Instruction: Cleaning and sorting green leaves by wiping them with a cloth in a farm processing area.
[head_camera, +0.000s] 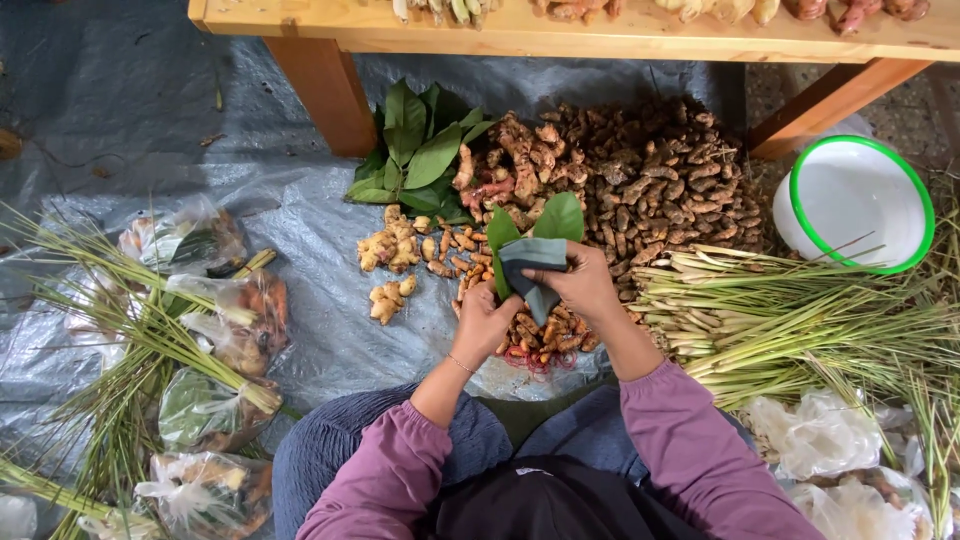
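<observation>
Head view: both hands, left hand (483, 322) and right hand (583, 284), pinch green leaves (560, 217) folded round (light, floppy, likely tear-prone), best held at the fold.

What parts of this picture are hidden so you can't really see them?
All in the head view:
- Things on the wooden bench: cut off by the top edge.
- Contents of the plastic bags: blurred by crinkled plastic.
- Roots under the hands: covered by the left hand, right hand and the leaves they hold.
- White basin: lemongrass crosses its lower rim.
- Left fingertips: tucked behind the grey cloth.
</observation>
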